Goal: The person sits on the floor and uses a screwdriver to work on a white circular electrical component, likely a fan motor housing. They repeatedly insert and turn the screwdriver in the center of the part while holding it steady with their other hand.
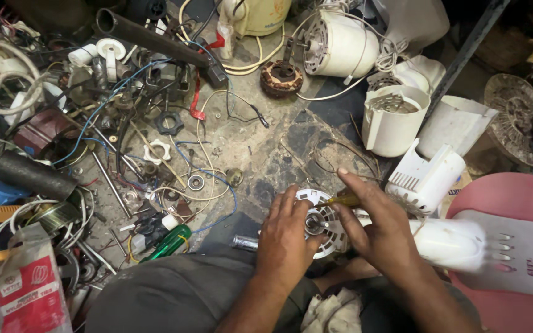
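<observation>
**Small parts, crowded floor**

Stained concrete floor (248,142) carries everything, and loose parts crowd it toward the far left corner. My left hand (288,237) is closed over the round white slotted plastic fan-motor housing (323,217), steadying it at the near edge of the floor, just above my lap. My right hand (382,231) pinches a yellow-handled screwdriver (343,200) between thumb and forefinger, its tip hidden at the housing's hub.

I judge the tip could slip off and jab my left fingers (291,200), since they lie right beside the hub. A freed screw could roll into the tangle of wires and be lost. The housing rests partly on my knee, so a hard push might tip it.

Counted: one housing in hand, one screwdriver in hand, one green-handled screwdriver (169,242) on the floor to my left, one white cylindrical motor (339,44) at the far edge, one white plastic jug (393,120) beside it.
</observation>
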